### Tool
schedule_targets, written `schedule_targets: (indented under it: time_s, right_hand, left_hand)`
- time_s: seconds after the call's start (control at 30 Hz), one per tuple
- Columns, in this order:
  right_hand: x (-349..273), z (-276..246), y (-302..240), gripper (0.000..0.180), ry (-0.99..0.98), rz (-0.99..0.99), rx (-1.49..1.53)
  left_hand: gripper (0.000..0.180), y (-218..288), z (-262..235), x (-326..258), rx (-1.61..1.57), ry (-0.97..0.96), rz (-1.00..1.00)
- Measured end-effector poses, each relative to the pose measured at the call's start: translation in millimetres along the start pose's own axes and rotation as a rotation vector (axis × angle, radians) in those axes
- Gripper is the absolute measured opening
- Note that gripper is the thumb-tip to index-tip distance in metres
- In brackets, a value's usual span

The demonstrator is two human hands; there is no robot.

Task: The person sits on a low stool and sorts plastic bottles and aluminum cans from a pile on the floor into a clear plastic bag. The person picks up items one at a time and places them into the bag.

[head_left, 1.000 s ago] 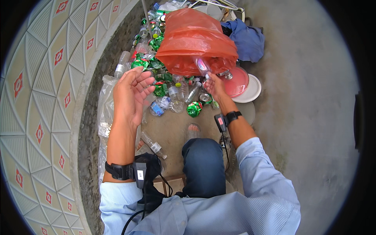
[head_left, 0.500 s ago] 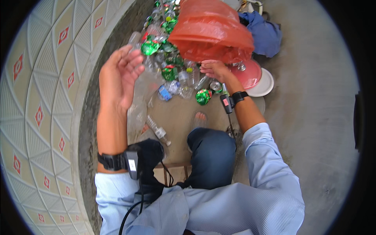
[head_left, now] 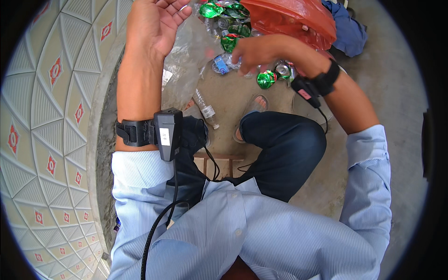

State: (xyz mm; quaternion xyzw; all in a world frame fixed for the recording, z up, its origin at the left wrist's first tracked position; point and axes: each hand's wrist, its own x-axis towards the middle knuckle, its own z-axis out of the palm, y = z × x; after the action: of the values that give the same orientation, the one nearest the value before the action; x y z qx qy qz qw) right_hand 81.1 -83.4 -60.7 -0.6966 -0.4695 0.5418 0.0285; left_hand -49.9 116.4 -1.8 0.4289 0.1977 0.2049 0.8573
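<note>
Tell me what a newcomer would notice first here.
Most likely the big orange-red plastic bag, at the top, right of centre. Beside and below it, shiny crushed green cans lie among clear bottles, partly hidden by the right hand. Pale tiles with red motifs fill the left side.

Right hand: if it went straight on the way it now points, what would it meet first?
Probably the clear bottle with the blue label, just left of the right hand in the picture; how far below it lies is unclear.
</note>
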Motion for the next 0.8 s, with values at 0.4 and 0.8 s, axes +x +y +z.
schedule_targets:
  time_s: [0.4,0.8]
  right_hand:
    - [230,187,11,0.051,-0.163,0.327,0.005]
    - [260,268,33,0.052,0.318,0.383,0.324]
  left_hand:
    - [0.029,15,-6,-2,0.007,0.139,0.068]
    - [0.033,19,2,-12,0.08,0.14,0.113]
